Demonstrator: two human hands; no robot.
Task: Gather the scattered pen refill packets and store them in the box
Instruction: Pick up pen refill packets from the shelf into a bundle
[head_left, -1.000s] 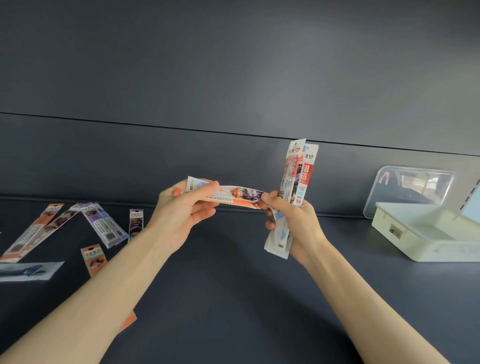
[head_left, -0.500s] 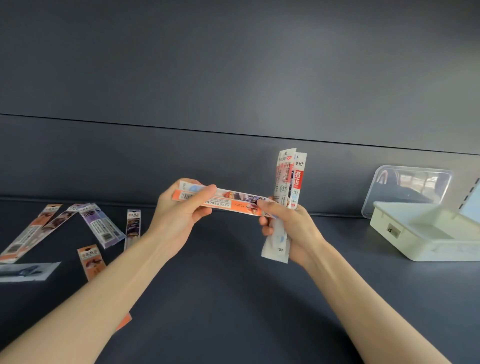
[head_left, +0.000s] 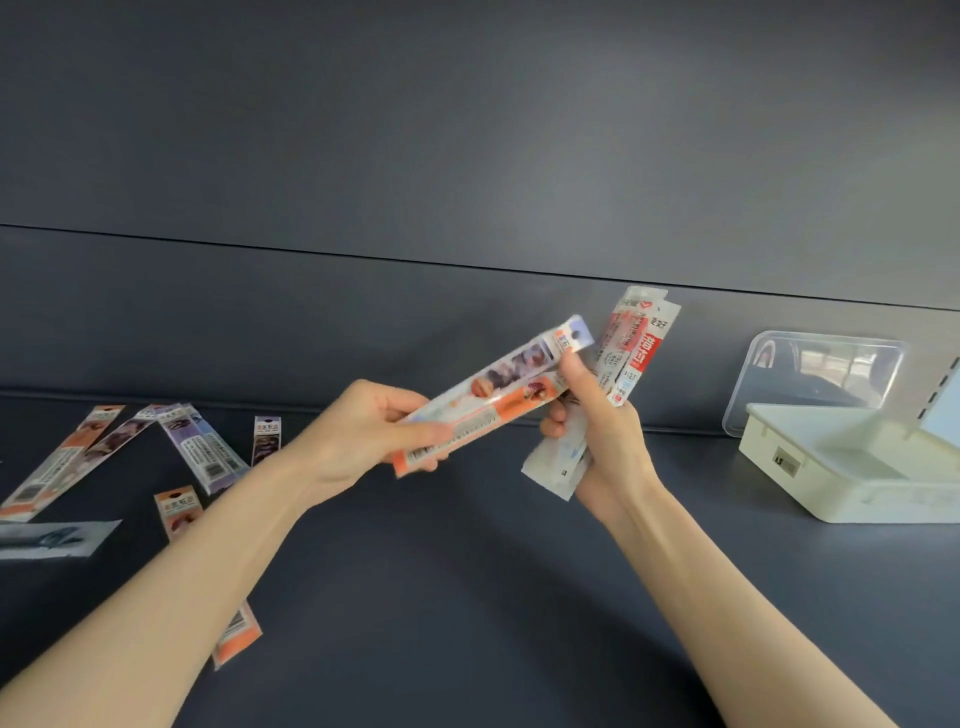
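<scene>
Here the left hand (head_left: 358, 441) has its fingers (head_left: 400, 402) curled round the lower end of two slanted orange packets (head_left: 493, 395), whose upper end meets the thumb of the right hand (head_left: 613, 452), which grips a bundle of red-and-white packets (head_left: 631, 353). More loose packets (head_left: 208, 452) lie scattered on the dark surface (head_left: 467, 597) at the left, well apart from the open white box (head_left: 857, 483) at the right.

Orange-and-white packet (head_left: 488, 402), red-and-white packets (head_left: 631, 353), pale cream box (head_left: 852, 467) with clear lid (head_left: 821, 384), dark grey table (head_left: 467, 597).
</scene>
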